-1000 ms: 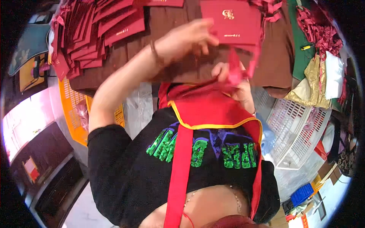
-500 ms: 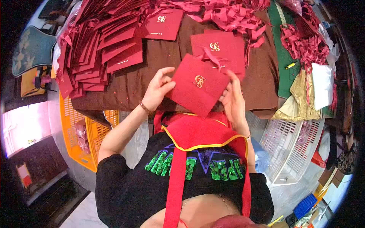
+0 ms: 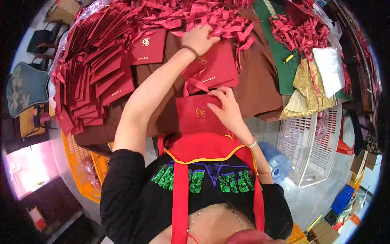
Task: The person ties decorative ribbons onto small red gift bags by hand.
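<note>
My right hand (image 3: 227,110) holds a dark red paper gift bag (image 3: 198,114) by its upper right side, thumb over the front. The bag has a gold emblem, and a red ribbon (image 3: 197,84) loops at its top edge. Its lower end meets my red apron (image 3: 203,146). My left arm stretches forward across the table. At the near edge of a heap of red ribbons (image 3: 227,24), my left hand (image 3: 199,40) has bent fingers, and what they grip is hidden. Just below that hand lie more red bags (image 3: 221,67), partly covered by my wrist.
Many stacked red bags (image 3: 97,65) fan out at the left, beside a single flat bag (image 3: 148,46). A brown cloth (image 3: 260,85) covers the table. Right of it are a green mat (image 3: 272,49), gold wrapping (image 3: 300,91), a yellow cutter (image 3: 289,58) and a white crate (image 3: 310,148).
My left hand has let go of the bag and moved forward to the ribbon heap. My right hand still holds the bag, which is now straighter and lower. The view has shifted.
</note>
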Tool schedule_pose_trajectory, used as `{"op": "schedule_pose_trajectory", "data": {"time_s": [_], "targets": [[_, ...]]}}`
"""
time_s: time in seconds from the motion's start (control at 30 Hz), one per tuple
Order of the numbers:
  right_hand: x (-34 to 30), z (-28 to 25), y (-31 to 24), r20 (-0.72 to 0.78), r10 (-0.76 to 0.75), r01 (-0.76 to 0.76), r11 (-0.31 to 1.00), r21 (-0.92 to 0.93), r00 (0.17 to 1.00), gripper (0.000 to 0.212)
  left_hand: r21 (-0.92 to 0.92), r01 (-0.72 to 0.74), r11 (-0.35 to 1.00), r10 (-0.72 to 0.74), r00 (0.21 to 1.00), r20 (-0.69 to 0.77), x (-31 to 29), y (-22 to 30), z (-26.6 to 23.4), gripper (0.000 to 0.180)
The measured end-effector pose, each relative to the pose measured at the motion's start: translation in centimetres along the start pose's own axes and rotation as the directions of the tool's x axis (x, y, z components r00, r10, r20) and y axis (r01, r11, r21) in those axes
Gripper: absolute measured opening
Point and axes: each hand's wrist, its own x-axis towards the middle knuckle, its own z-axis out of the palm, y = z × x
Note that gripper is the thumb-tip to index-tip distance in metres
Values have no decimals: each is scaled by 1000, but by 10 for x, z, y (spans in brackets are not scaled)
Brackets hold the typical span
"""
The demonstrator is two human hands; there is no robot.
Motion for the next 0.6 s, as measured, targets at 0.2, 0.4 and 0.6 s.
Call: {"op": "schedule_pose_trajectory", "data": {"time_s": [0.2, 0.4, 0.6], "targets": [[-15, -5, -2, -50, -31, 20, 977, -213, 998, 36, 266, -7, 964, 16, 999, -31, 31, -1, 25, 22], [-9, -8, -10, 59, 55, -35, 953, -299, 997, 38, 373, -438, 818, 529, 828, -185, -23, -20, -75, 14], [-10, -8, -11, 78, 38, -16, 964, -267, 996, 35, 555, -229, 800, 212, 973, 96, -185, -78, -112, 18]]}}
